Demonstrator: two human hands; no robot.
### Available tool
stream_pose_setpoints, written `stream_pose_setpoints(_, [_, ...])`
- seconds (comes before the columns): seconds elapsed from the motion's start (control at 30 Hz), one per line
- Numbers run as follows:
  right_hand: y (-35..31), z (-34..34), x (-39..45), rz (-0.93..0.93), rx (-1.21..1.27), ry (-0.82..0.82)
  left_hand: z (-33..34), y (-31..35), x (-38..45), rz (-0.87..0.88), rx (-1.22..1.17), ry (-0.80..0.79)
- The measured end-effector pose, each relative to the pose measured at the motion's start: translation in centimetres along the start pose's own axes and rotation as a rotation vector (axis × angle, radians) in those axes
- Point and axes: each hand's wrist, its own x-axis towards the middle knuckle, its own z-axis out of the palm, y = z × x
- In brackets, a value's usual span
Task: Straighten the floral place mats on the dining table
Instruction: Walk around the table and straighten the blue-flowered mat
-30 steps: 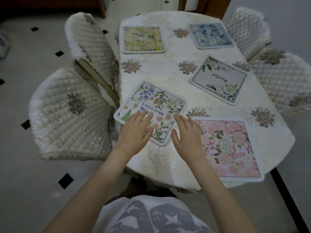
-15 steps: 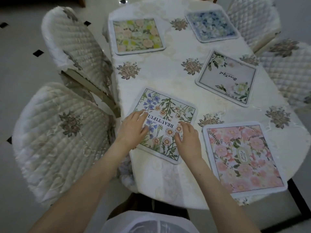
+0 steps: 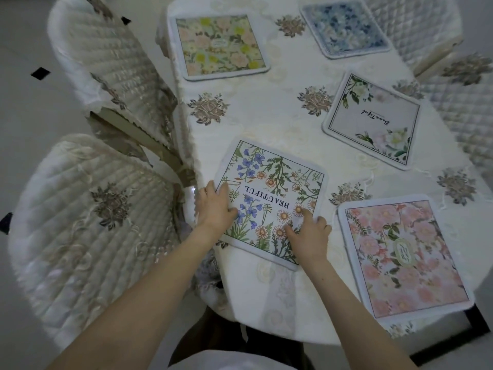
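A white place mat printed with wildflowers and the word BEAUTIFUL (image 3: 277,182) lies skewed near the table's left front edge. My left hand (image 3: 216,206) grips its left corner, fingers on top. My right hand (image 3: 310,232) holds its near right edge, fingertips pressed on the daisies. A pink rose mat (image 3: 402,255) lies to the right at the front edge. A white mat with script lettering (image 3: 373,118) sits tilted at the right. At the far end lie a yellow-green mat (image 3: 218,45) and a blue mat (image 3: 344,28).
The oval table wears a cream embroidered cloth (image 3: 266,110). Quilted chairs crowd the left side, one near (image 3: 85,222) and one farther back (image 3: 106,57); two more stand on the right (image 3: 466,108) and far right (image 3: 416,20).
My hands went from hovering flat over the BEAUTIFUL mat to gripping its left corner and right edge. The mat has slid off the table's left edge, further onto the cloth.
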Motion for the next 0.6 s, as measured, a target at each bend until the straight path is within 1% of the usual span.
stream_pose_setpoints(0.2, [0.6,-1.3,2.5,-0.129,-0.011,-0.028,1.1,0.3,-0.8,-0.088,-0.072,0.065])
stream_pose_setpoints(0.47, [0.6,-3.7,7.1,-0.338,-0.067,-0.14,3.6,2.6,-3.9,-0.288,-0.165,0.156])
stream_pose_setpoints(0.6, [0.6,-4.5,9.0,-0.433,-0.118,-0.178,4.5,3.8,-4.9,-0.362,-0.224,0.187])
